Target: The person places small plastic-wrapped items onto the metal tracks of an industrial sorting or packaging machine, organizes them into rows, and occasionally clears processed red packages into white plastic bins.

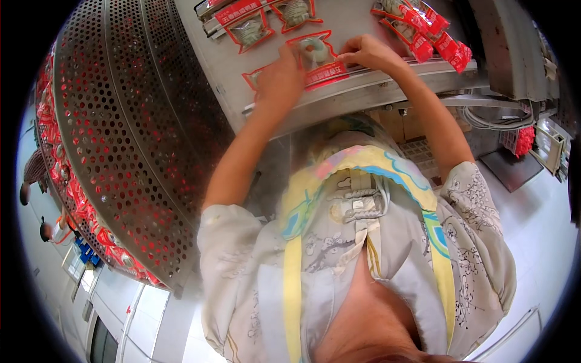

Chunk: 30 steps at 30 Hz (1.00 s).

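Note:
A clear packet with red edges and printed writing, holding a pale egg (315, 49), lies at the near side of a metal work surface (345, 20). My left hand (282, 75) is at its left edge, slightly blurred, with the fingertips partly hidden. With thumb and fingers, my right hand (370, 52) pinches the packet's right edge. Another packet (251, 79) sticks out from under my left hand, mostly covered. Two more egg packets, a left one (248, 34) and a right one (294, 12), lie beyond, along a metal bar (213, 20).
Several egg packets (422, 31) are heaped at the right, some overhanging the metal front rail (408, 81). A large perforated metal basket (136, 136) with red packets stands close at left. Coiled cable (497, 118) hangs at right. Two people are in the left background.

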Available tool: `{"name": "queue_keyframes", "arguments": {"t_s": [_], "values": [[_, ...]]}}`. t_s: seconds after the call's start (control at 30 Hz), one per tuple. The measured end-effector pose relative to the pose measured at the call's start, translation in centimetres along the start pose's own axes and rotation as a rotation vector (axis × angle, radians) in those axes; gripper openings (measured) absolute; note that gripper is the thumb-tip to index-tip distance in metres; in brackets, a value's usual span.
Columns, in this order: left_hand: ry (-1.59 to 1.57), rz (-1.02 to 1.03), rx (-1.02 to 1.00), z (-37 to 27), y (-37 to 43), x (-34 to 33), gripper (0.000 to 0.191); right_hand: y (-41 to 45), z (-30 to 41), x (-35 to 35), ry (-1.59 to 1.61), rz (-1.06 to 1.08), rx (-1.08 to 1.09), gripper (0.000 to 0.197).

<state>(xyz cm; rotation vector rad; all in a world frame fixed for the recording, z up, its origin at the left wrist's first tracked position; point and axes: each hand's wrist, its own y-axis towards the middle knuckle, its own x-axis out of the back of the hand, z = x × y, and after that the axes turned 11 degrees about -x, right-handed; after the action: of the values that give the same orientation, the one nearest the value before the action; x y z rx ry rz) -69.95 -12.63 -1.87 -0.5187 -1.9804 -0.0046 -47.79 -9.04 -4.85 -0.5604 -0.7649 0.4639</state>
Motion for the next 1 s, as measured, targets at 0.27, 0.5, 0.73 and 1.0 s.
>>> {"name": "queue_keyframes", "arguments": {"t_s": [0.27, 0.5, 0.73, 1.0], "values": [[0.145, 0.127, -0.030, -1.4, -0.3, 1.0, 0.029, -1.5, 0.3, -0.7, -0.131, 0.023, 0.022, 0.022], [0.118, -0.138, -0.494, -2.3, -3.2, -0.1, 0.026, -7.3, -0.1, 0.5, -0.009, -0.512, 0.294, 0.018], [-0.132, -0.117, -0.480, -5.9, -1.6, 0.5, 0.028, -11.7, -7.6, 4.1, 0.375, -0.671, 0.044, 0.018], [-1.366, 0.243, 0.333, -14.8, 10.7, -5.8, 0.030, -8.7, -9.7, 7.3, 0.402, -0.538, -0.128, 0.036]]}}
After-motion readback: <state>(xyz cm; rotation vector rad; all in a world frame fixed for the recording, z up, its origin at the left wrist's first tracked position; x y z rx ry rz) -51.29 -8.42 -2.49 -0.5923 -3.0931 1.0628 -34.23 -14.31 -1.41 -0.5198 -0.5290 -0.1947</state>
